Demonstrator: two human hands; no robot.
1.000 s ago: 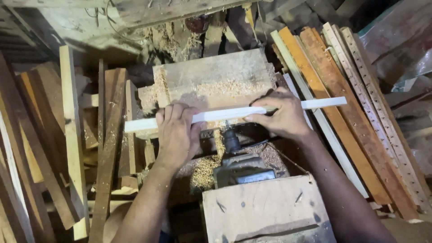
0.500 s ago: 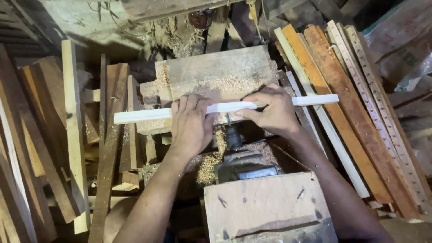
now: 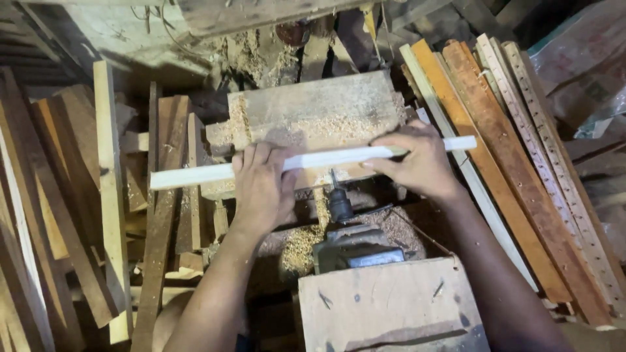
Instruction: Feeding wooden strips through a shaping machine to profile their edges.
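- Left hand [image 3: 262, 186] and right hand [image 3: 417, 163] each clasp a pale wooden strip [image 3: 195, 175], held crosswise.
- Under the strip: a sawdust-covered wooden block [image 3: 313, 114].
- Between the hands, below: a drill chuck [image 3: 339, 203].

left: leaning planks [image 3: 104, 195] crowd in – tight | right: long battens [image 3: 521, 163] fence that side | near: drill [image 3: 342, 208] and wooden box [image 3: 385, 306] block below the strip [image 3: 313, 160] | far: sawdusty block [image 3: 313, 117] top – open
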